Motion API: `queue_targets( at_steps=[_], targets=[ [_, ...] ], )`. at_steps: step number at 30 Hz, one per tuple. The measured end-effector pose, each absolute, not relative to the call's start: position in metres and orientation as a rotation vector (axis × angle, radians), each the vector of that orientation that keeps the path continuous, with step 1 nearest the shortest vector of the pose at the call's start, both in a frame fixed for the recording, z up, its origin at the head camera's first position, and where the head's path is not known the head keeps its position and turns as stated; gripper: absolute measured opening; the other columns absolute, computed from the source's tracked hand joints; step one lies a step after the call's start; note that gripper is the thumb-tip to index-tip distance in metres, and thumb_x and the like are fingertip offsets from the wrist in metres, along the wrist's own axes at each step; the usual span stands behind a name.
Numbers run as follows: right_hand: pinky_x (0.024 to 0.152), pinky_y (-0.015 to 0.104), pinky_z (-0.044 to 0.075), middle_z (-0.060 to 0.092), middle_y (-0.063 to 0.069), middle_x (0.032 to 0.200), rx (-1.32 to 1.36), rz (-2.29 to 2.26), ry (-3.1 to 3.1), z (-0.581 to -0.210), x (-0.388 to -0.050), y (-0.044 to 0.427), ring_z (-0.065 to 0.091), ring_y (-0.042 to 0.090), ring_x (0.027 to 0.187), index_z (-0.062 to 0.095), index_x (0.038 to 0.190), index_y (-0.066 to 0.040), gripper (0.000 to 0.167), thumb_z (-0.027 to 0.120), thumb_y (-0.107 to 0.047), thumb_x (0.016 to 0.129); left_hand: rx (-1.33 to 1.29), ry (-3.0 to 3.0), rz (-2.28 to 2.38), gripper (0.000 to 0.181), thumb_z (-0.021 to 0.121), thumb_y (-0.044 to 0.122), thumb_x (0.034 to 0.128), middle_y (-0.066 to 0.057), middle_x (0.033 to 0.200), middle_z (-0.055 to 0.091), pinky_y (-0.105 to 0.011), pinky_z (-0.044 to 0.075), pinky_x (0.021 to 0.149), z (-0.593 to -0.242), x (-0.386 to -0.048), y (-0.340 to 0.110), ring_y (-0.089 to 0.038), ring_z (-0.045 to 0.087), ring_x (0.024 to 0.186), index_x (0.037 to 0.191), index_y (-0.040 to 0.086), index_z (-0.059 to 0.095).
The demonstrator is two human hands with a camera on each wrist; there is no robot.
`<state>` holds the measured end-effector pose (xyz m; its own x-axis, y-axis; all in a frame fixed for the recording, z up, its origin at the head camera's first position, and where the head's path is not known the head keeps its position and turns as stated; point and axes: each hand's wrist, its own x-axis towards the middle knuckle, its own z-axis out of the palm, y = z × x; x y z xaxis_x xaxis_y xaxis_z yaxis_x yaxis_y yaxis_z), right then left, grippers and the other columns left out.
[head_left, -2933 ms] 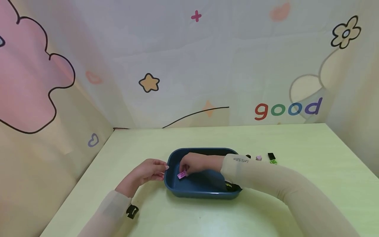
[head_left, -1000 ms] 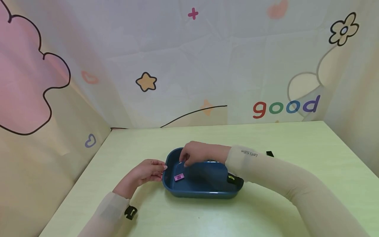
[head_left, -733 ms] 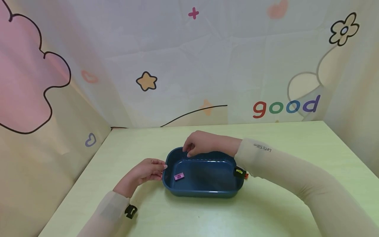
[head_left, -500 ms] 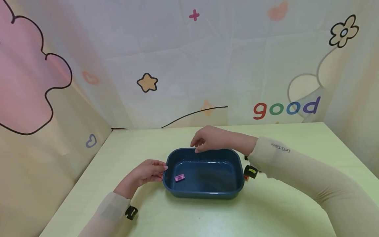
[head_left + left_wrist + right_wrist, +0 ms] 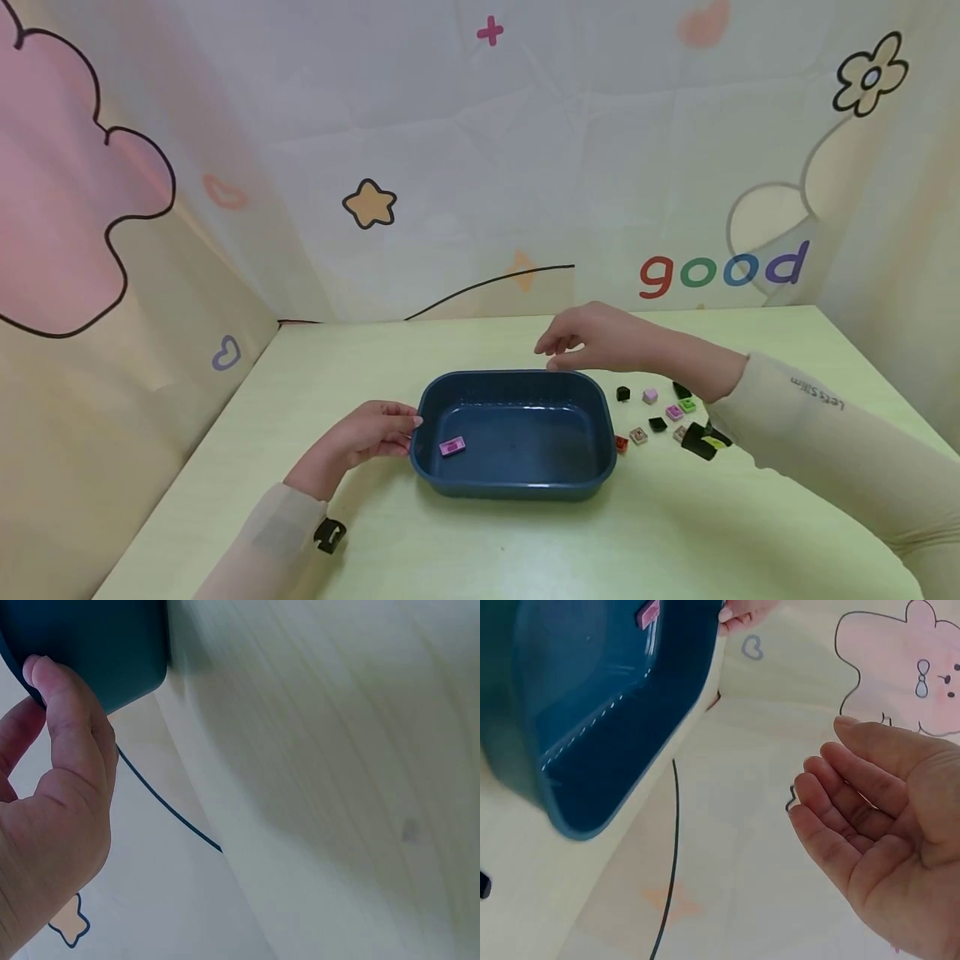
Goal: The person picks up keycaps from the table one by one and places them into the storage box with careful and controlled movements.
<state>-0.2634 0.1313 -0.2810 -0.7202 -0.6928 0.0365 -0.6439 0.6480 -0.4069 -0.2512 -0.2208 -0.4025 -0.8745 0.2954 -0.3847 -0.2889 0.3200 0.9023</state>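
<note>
A dark blue rectangular bin (image 5: 517, 490) stands on the table in the head view. Inside it, near the left end, lies a small pink building brick (image 5: 452, 447). My left hand (image 5: 371, 435) holds the bin's left rim, thumb at the edge and fingertips against the outer wall, as the left wrist view also shows. Beyond the bin's far right corner hovers my right hand (image 5: 603, 337), its fingers loosely bent with nothing in them. In the right wrist view, the palm of the right hand (image 5: 889, 817) is bare and apart from the bin.
To the bin's right lie several small bricks: a red one (image 5: 622, 444) beside its wall, a black one (image 5: 623, 393), a pale pink one (image 5: 650, 396) and a green one (image 5: 687, 406). My right forearm passes above some. A printed curtain (image 5: 465, 167) hangs behind the table.
My right hand has let go of the pink brick inside the bin, then risen out and moved right, uncovering the bricks beside the bin. My left hand has stayed on the rim.
</note>
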Motion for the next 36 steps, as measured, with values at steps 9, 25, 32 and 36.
queue_targets(
  at_steps=[9, 25, 32, 36],
  targets=[
    [0.094, 0.046, 0.061, 0.076, 0.007, 0.111, -1.032, -0.651, 2.816, -0.287, -0.252, 0.167, 0.071, 0.022, 0.101, 0.075, 0.117, -0.007, 0.023, 0.071, -0.017, 0.096, -0.007, 2.106, 1.584, 0.027, 0.058, 0.013, 0.1034, 0.004, 0.077, 0.066, -0.018, 0.058, 0.065, -0.402, -0.252, -0.222, -0.007, 0.063, 0.066, 0.123, -0.006, 0.057],
    [0.087, 0.042, 0.063, 0.076, 0.007, 0.112, -0.855, -0.747, 2.873, -0.318, -0.236, 0.221, 0.072, 0.020, 0.099, 0.073, 0.120, -0.006, 0.029, 0.073, -0.020, 0.095, -0.011, 2.100, 1.586, 0.026, 0.058, 0.012, 0.1035, 0.004, 0.076, 0.066, -0.017, 0.058, 0.064, -0.405, -0.252, -0.221, -0.006, 0.064, 0.066, 0.122, -0.006, 0.057],
    [0.081, 0.022, 0.059, 0.076, 0.001, 0.104, -0.763, -0.803, 2.888, -0.343, -0.232, 0.243, 0.071, 0.013, 0.094, 0.072, 0.120, -0.003, 0.031, 0.074, -0.020, 0.094, 0.015, 2.098, 1.580, 0.031, 0.058, 0.013, 0.1039, 0.004, 0.077, 0.066, -0.017, 0.058, 0.065, -0.405, -0.252, -0.221, -0.006, 0.063, 0.066, 0.126, -0.009, 0.055],
    [0.079, 0.018, 0.057, 0.075, 0.002, 0.104, -0.728, -0.823, 2.891, -0.358, -0.229, 0.253, 0.068, 0.008, 0.090, 0.072, 0.119, -0.002, 0.031, 0.075, -0.020, 0.094, 0.015, 2.095, 1.587, 0.031, 0.057, 0.012, 0.1038, 0.004, 0.076, 0.066, -0.017, 0.058, 0.065, -0.406, -0.252, -0.221, -0.006, 0.064, 0.066, 0.126, -0.009, 0.055]
  ],
)
